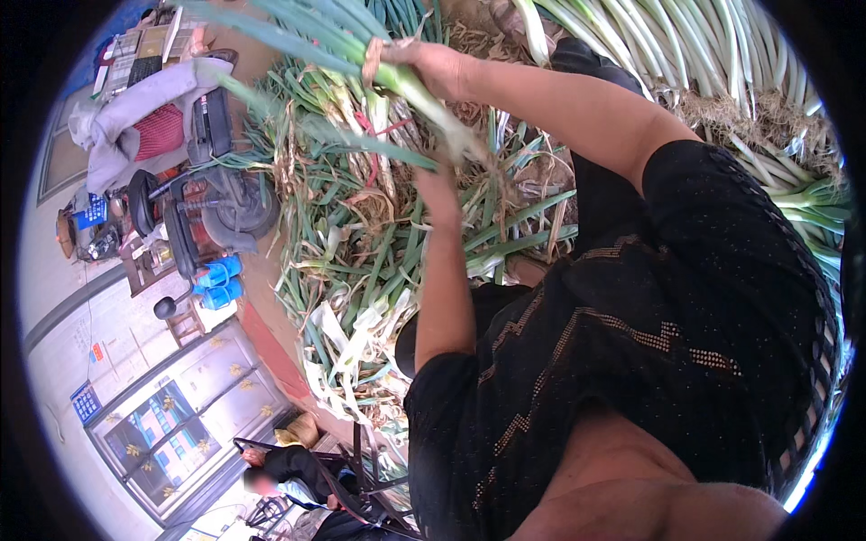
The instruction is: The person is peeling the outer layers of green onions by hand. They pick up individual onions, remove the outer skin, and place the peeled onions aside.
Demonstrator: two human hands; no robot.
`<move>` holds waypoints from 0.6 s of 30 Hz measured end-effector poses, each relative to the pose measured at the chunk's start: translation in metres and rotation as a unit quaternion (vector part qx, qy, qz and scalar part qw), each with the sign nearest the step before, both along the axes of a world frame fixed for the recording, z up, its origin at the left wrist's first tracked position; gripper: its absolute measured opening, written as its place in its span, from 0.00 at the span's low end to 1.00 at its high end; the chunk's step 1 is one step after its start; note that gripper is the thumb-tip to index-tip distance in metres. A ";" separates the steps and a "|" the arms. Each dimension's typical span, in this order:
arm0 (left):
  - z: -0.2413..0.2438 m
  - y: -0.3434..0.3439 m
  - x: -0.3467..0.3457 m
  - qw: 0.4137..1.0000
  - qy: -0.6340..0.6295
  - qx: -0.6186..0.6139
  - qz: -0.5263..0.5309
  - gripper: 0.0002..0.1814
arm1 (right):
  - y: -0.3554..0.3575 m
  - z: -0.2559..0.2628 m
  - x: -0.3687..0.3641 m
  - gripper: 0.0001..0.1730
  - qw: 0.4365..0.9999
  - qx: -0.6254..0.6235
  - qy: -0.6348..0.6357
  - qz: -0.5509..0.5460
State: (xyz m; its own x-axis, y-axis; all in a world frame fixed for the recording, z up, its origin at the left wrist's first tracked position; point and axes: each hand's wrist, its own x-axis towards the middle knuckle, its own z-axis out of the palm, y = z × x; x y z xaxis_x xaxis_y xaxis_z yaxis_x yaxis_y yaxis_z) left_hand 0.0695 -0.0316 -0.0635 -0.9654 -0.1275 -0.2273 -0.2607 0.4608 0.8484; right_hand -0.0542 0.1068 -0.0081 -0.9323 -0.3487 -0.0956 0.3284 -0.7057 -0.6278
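My right hand is closed around a large green onion near where its white shaft meets the green leaves. The white shaft and roots slant down and are blurred. Close below the root end is my left hand, blurred, beside a long green leaf; whether its fingers grip the leaf is hard to tell. Behind both hands lies a bundle of green onions with a red tie around it. Loose leaves and peelings are heaped under my hands.
Many green onions with white shafts and roots lie in a row at the upper right. A scooter with a grey cover stands at the left. A seated person is at the bottom, near a glazed door.
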 end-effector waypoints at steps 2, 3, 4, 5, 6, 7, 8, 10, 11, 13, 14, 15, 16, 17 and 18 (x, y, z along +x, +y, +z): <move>-0.046 -0.004 0.057 0.979 -0.077 -0.159 -0.105 0.20 | 0.006 0.009 -0.007 0.14 0.997 -0.081 0.017 0.010; -0.092 -0.034 0.087 0.962 -0.113 -0.183 -0.169 0.22 | 0.004 0.016 -0.005 0.14 0.995 -0.093 0.028 0.021; -0.128 -0.064 0.105 0.939 -0.150 -0.207 -0.231 0.23 | 0.001 0.024 -0.001 0.13 0.997 -0.067 0.027 0.016; -0.117 -0.057 0.095 0.949 -0.088 -0.259 -0.160 0.24 | 0.005 0.024 0.003 0.13 0.999 -0.028 0.022 0.001; -0.087 -0.049 0.075 0.947 -0.024 -0.308 -0.085 0.26 | 0.007 0.025 0.006 0.12 1.000 0.009 0.019 -0.012; -0.057 -0.052 0.043 0.979 0.086 -0.176 -0.059 0.27 | 0.003 0.020 0.006 0.12 1.000 0.007 0.013 -0.006; -0.015 -0.035 0.010 0.983 0.147 -0.106 0.009 0.28 | -0.001 0.011 0.006 0.12 1.000 0.009 0.007 -0.003; 0.052 0.001 -0.034 0.939 0.338 -0.059 0.005 0.25 | -0.010 -0.003 0.008 0.13 0.999 -0.006 -0.017 0.044; 0.071 0.008 -0.050 0.901 0.425 -0.078 -0.031 0.23 | -0.019 -0.005 0.013 0.19 0.999 -0.003 -0.029 -0.026; 0.085 -0.008 -0.079 0.898 0.399 -0.182 -0.044 0.22 | -0.019 0.023 0.032 0.13 0.995 -0.071 0.002 0.066; 0.092 -0.014 -0.086 0.892 0.384 -0.233 -0.052 0.22 | -0.021 0.014 0.022 0.15 0.992 -0.055 -0.032 0.112; 0.092 -0.013 -0.084 0.952 0.306 -0.018 0.017 0.16 | -0.015 0.008 0.014 0.15 0.994 -0.057 -0.019 0.088; 0.093 -0.014 -0.082 0.933 0.295 0.163 0.126 0.07 | -0.009 0.001 0.010 0.16 0.996 -0.061 -0.009 0.065; 0.098 -0.025 -0.081 0.880 0.249 0.333 0.229 0.04 | -0.004 -0.005 0.006 0.17 0.997 -0.064 0.001 0.041; 0.070 -0.086 -0.082 0.852 0.259 0.383 0.246 0.06 | -0.009 0.007 0.009 0.19 0.997 -0.073 -0.017 0.019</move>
State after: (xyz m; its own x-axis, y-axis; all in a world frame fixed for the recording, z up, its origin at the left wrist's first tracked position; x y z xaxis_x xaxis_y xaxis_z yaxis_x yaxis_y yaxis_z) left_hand -0.0125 -0.1174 0.0067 -0.8345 -0.5508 0.0150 0.2387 -0.3369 0.9108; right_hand -0.0449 0.0974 -0.0006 -0.9151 -0.3965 -0.0730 0.3764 -0.7757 -0.5065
